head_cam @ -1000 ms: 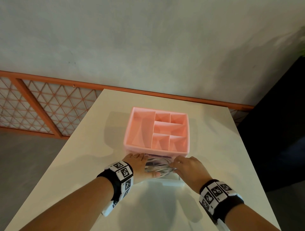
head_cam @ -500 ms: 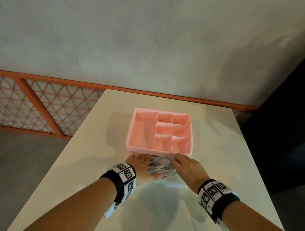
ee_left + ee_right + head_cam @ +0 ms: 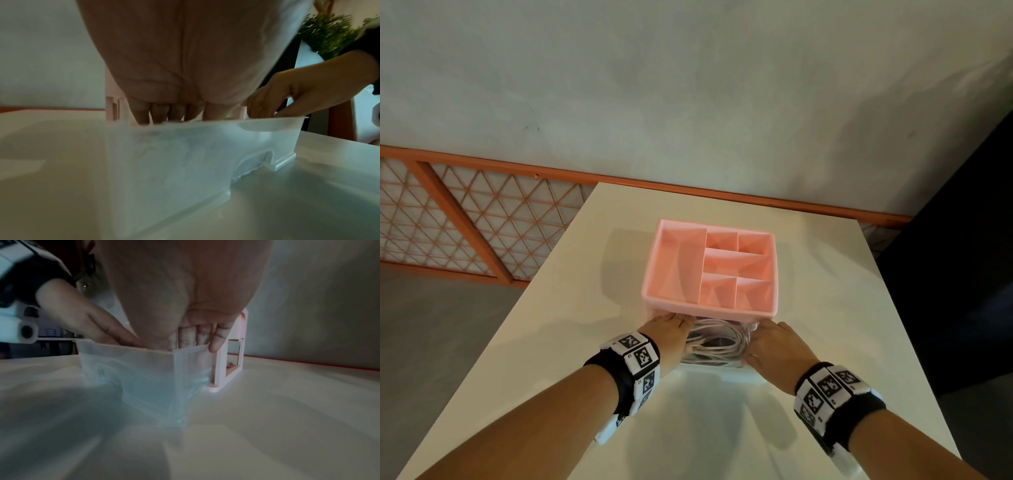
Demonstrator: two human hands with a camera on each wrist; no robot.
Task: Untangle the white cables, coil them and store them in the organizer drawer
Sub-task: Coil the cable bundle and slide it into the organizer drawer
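A pink organizer [image 3: 678, 260] with open top compartments stands mid-table. Its translucent drawer [image 3: 726, 371] is pulled out toward me, and coiled white cables [image 3: 717, 341] lie inside. My left hand [image 3: 671, 334] rests at the drawer's left side with straight fingers [image 3: 141, 113] reaching down behind the rim of the drawer [image 3: 185, 154]. My right hand [image 3: 774, 346] is at the right side. Its fingers [image 3: 187, 337] point down into the drawer [image 3: 144, 369], and the little finger lies outside the wall. Neither hand grips the cables.
The white table [image 3: 825, 274] ends at a far edge just behind the organizer. An orange lattice railing [image 3: 482, 219] and a grey wall stand beyond it. A dark surface [image 3: 962, 274] borders the table on the right. A green plant [image 3: 327, 35] shows behind the right arm.
Both hands have moved apart from over the coil to the drawer's two sides. The left thumb has come off the cables, so more of the coil shows between the hands.
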